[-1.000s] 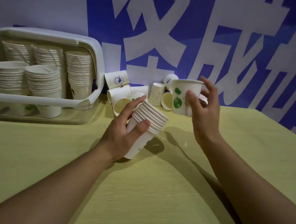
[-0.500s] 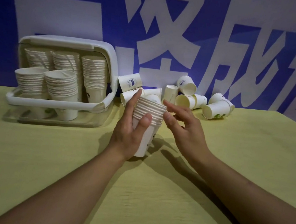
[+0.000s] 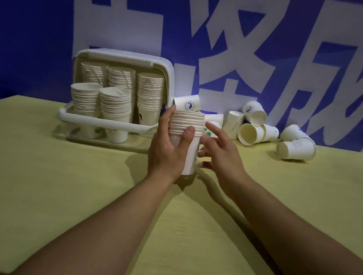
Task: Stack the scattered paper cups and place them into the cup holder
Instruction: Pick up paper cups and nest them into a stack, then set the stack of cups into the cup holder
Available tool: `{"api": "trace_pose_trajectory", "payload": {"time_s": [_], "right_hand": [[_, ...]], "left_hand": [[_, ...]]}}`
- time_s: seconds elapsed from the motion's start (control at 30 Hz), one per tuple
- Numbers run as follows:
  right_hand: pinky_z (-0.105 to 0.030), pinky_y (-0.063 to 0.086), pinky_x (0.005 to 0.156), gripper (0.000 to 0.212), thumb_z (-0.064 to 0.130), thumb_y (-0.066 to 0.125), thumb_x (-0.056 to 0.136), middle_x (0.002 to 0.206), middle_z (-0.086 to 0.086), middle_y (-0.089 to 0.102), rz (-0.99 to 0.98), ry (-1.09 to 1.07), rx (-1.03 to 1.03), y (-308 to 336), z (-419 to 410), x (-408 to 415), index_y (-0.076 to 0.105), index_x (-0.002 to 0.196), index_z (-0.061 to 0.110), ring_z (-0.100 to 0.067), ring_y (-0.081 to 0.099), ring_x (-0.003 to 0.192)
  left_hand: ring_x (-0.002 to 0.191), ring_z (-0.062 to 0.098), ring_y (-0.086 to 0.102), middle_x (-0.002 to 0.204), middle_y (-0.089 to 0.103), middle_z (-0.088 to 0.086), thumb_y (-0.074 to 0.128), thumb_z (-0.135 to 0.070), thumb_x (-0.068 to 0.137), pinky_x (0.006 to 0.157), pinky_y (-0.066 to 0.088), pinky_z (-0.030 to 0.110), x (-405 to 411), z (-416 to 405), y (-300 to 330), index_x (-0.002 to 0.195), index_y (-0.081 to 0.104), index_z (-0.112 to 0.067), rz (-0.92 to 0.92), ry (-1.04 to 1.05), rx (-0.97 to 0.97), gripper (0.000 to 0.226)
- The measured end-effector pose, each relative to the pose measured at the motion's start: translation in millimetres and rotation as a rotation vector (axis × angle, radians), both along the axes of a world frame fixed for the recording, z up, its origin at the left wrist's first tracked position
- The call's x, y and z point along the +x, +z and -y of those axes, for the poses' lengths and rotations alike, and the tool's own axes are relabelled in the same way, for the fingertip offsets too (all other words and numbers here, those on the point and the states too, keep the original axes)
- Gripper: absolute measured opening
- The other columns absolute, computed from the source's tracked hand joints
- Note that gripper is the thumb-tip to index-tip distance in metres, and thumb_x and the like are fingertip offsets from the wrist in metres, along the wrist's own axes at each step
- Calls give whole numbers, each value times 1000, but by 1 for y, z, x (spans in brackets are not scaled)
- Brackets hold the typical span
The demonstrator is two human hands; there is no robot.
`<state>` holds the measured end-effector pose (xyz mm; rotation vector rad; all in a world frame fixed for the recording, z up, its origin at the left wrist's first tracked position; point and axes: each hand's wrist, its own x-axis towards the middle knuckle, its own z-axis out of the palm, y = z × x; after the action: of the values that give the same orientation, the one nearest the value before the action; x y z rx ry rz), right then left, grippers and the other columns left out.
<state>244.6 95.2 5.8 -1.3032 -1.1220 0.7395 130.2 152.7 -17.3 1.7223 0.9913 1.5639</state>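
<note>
The counter (image 3: pixel 32 175) carries a white cup holder (image 3: pixel 126 60), already lined with stacks, and to the holder's right lie loose paper cups (image 3: pixel 255 133). Just right of the holder, the left hand (image 3: pixel 167 149) grips a nested stack of cups (image 3: pixel 186 138) upright, while the right hand (image 3: pixel 222 152) hovers beside it, fingers relaxed and empty. The stack looks light and crushable, so it is best held round its rims.

The left hand (image 3: pixel 167 149) grips an upright stack of nested paper cups (image 3: pixel 186 135) above the yellow table (image 3: pixel 53 189), thumb across the ringed rims; the right hand (image 3: pixel 219 152) hovers just beside the stack, fingers spread and relaxed, holding nothing. Behind and to the left stands the white cup holder (image 3: pixel 108 123), its lid raised, several tall stacks inside; to the right, loose cups (image 3: pixel 295 147) lie tipped on their sides against a blue wall banner (image 3: pixel 30 13) with large white characters.
</note>
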Motion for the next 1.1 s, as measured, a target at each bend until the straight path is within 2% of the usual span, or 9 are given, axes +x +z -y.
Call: {"api": "trace_pose_trajectory", "payload": {"time_s": [0.1, 0.27, 0.4, 0.57, 0.63, 0.77, 0.87, 1.0, 1.1], "right_hand": [[-37, 51, 61, 38, 16, 57, 99, 90, -9, 59, 4, 4, -43, -22, 3, -2, 54, 136, 20, -18, 58, 62], [-29, 50, 59, 28, 13, 55, 98, 72, -4, 59, 83, 50, -78, -25, 6, 5, 63, 123, 21, -15, 58, 55], [-18, 47, 55, 24, 14, 56, 98, 83, -7, 63, 175, 62, -78, -25, 5, 1, 65, 118, 23, -9, 57, 53], [-21, 47, 58, 23, 14, 57, 97, 80, -4, 61, 172, 72, -75, -26, 4, 1, 65, 117, 21, -9, 55, 52], [-23, 48, 60, 22, 15, 57, 97, 80, -2, 62, 187, 71, -76, -26, 3, 2, 66, 116, 22, -8, 56, 53], [-19, 49, 60, 20, 17, 57, 98, 82, -2, 64, 197, 86, -73, -26, 3, 3, 67, 113, 25, -6, 57, 55], [-27, 51, 68, 20, 18, 56, 98, 86, -5, 66, 206, 98, -73, -27, 2, 4, 66, 113, 25, -9, 60, 56], [-32, 52, 74, 20, 20, 57, 98, 90, -6, 68, 238, 111, -70, -28, 2, 6, 67, 114, 26, -11, 61, 60], [-34, 54, 77, 20, 21, 56, 98, 93, -7, 70, 274, 114, -77, -28, 2, 7, 68, 113, 27, -11, 62, 66]], "left_hand": [[108, 17, 61, 138, 56, -3, 53, -64, 85, 77, 51, 26, -7, -3, 1, 141, 29, -52, 51, 36, 16, 62], [113, 20, 61, 138, 57, -4, 62, -59, 89, 88, 54, 36, -27, -4, 10, 133, 28, -60, 125, 170, -46, 55], [117, 20, 58, 142, 49, -6, 65, -58, 87, 90, 56, 40, -42, -21, 42, 137, 30, -53, 152, 242, 33, 61], [124, 18, 51, 145, 45, -5, 71, -43, 88, 84, 46, 22, -51, -49, 65, 141, 36, -38, 132, 327, 141, 65], [124, 17, 52, 144, 46, -7, 75, -40, 86, 90, 50, 32, -52, -59, 61, 139, 37, -40, 122, 335, 146, 65], [124, 18, 53, 145, 48, -7, 78, -36, 83, 90, 51, 35, -48, -66, 53, 137, 38, -40, 55, 362, 143, 68], [122, 19, 54, 142, 49, -10, 79, -36, 82, 90, 52, 39, -45, -70, 51, 134, 38, -42, 19, 391, 130, 67], [127, 20, 47, 146, 40, -8, 76, -39, 84, 94, 49, 41, -43, -74, 38, 132, 44, -42, -189, 465, 25, 58], [131, 21, 42, 146, 34, -5, 75, -38, 85, 106, 38, 40, -41, -73, 22, 131, 49, -36, -320, 561, 21, 52]]}}
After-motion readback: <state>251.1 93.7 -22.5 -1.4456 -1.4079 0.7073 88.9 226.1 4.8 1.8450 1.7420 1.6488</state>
